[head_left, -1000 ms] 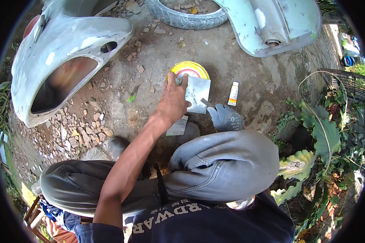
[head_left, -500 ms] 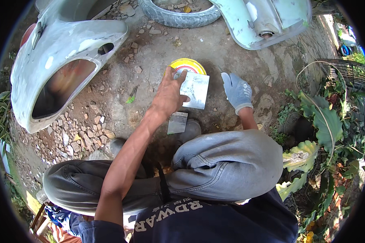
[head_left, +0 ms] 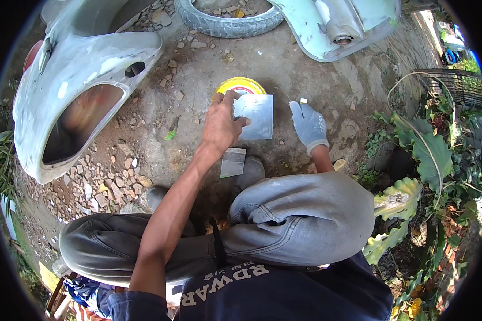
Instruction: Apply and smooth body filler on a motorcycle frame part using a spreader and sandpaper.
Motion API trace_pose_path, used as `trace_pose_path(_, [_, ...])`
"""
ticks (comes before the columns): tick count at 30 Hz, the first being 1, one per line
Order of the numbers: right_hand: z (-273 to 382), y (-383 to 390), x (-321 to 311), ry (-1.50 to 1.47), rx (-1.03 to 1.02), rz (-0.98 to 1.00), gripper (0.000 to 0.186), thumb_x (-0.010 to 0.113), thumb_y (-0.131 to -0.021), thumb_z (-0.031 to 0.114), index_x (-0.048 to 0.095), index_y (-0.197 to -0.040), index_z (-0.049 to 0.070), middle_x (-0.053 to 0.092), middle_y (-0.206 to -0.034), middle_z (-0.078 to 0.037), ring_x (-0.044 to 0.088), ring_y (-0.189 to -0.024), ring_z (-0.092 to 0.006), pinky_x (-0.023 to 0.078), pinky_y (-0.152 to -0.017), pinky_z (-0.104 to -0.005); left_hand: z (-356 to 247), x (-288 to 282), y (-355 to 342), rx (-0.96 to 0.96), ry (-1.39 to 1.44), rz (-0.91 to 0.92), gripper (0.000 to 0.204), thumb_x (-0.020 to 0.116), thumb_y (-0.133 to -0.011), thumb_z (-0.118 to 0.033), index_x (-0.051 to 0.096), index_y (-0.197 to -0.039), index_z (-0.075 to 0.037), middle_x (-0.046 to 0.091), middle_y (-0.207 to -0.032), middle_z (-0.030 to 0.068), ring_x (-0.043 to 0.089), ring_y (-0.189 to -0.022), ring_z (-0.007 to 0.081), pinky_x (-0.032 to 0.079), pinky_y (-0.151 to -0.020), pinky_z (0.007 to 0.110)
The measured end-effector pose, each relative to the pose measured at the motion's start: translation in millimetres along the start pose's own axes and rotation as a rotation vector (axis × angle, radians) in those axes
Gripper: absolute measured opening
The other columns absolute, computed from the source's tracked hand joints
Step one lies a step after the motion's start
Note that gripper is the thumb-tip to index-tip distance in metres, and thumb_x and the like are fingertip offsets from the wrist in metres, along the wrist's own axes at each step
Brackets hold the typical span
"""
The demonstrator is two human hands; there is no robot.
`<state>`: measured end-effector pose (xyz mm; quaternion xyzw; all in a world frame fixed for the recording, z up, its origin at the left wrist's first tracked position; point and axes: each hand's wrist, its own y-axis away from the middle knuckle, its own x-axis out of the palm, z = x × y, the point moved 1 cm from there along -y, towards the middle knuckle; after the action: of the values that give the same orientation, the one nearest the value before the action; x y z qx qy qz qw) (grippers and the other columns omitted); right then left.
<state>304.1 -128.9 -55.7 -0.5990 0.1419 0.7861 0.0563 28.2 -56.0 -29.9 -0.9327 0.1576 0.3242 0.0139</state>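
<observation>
On bare ground (head_left: 160, 115), the left hand (head_left: 221, 119) is pinching a plate (head_left: 259, 119), likely light and stiff, by its left edge, the surest hold, partly hiding a tin (head_left: 242, 84). The right hand (head_left: 307, 124) is half-curling nearby, grip unclear.

Outdoor yard, bare grey-brown dirt gnd (head_left: 300, 75); loose pile of broken tan & grey stones (head_left: 107, 184) at L. Big-leaved green plants (head_left: 430, 155) along R edge, nr dark slatted panel (head_left: 451, 81). Grey round rubber tyre (head_left: 230, 30) flat, top ctr. Daylight, brightest upper R.
</observation>
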Motion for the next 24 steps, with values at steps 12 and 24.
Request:
trace_pose_path(12, [63, 21, -56, -0.791, 0.077, 0.188, 0.025, 0.057, -0.113, 0.025, 0.063, -0.120, 0.002, 0.071, -0.089, -0.008, 0.069, -0.067, -0.0127, 0.056, -0.058, -0.0302, -9, -14, -8, 0.036, 0.241, -0.087, 0.028, 0.081, -0.096, -0.008, 0.071, -0.121, -0.002, 0.080, -0.095, 0.0202, 0.079, -0.080, 0.0258, 0.059, -0.073, 0.040])
trace_pose_path(24, [-28, 64, 26, -0.619, 0.285, 0.282, 0.037, 0.056, -0.112, 0.031, 0.069, -0.131, 0.002, 0.072, -0.103, -0.017, 0.069, -0.076, -0.0221, 0.057, -0.073, -0.0379, 1, 4, -19, 0.017, 0.162, -0.059, 0.047, 0.075, -0.098, -0.010, 0.061, -0.142, -0.002, 0.072, -0.120, 0.0334, 0.072, -0.108, 0.0520, 0.058, -0.094, 0.054])
